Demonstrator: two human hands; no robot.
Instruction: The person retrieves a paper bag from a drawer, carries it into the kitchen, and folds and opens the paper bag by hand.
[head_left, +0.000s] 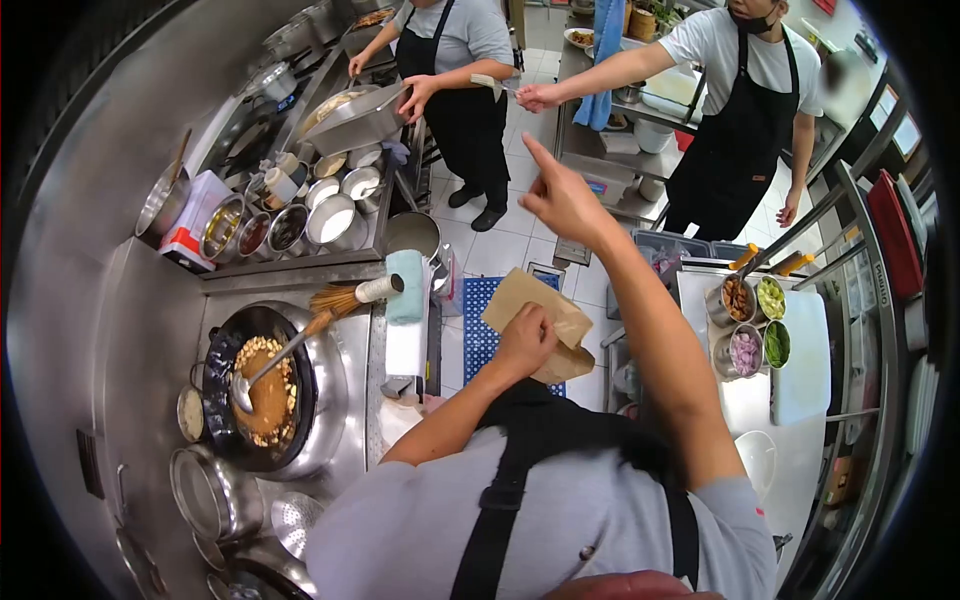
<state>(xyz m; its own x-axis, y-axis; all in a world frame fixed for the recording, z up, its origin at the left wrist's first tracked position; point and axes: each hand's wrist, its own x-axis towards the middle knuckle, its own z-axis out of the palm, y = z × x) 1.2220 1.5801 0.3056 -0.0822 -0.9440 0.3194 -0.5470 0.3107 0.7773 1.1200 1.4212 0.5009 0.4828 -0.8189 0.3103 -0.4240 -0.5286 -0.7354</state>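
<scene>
The left hand [525,342] is clamped on a brown paper bag [562,322], its fingers folded against the upper face. The bag hangs in front of the apron, in the gap between the stove [340,440] and the right-hand counter [795,475]. Its contents are hidden.

The right hand [565,200] is raised forward of the bag, well apart from it. Index finger extended; thumb apart from the index finger; other fingers curled.

Stove: a black wok [222,405] occupies the middle. It contains brown liquid [266,412] with pale pieces gathered round the margin. A ladle [241,395] lies with its bowl in the liquid and its handle across the rim toward the stove's far right corner, near a straw brush [334,299]. A small pan [179,412] just beside the wok contains a pale substance.

Right-hand counter: four metal cups [722,362] stand at the far end. Contents: brown pieces [735,298], pale green pieces [771,297], pink-purple pieces [744,350] and darker green pieces [776,342]. A white cutting board [802,360] lies along the right edge; a white bowl [757,462] sits nearer, by the left edge.

Far bench: open containers line the near edge, holding yellow liquid [222,228], red-brown matter [254,236], dark matter [290,230] and a white substance [331,219]. Behind them, a co-worker [450,60] holds a rectangular metal pan [355,122], tilted.
</scene>
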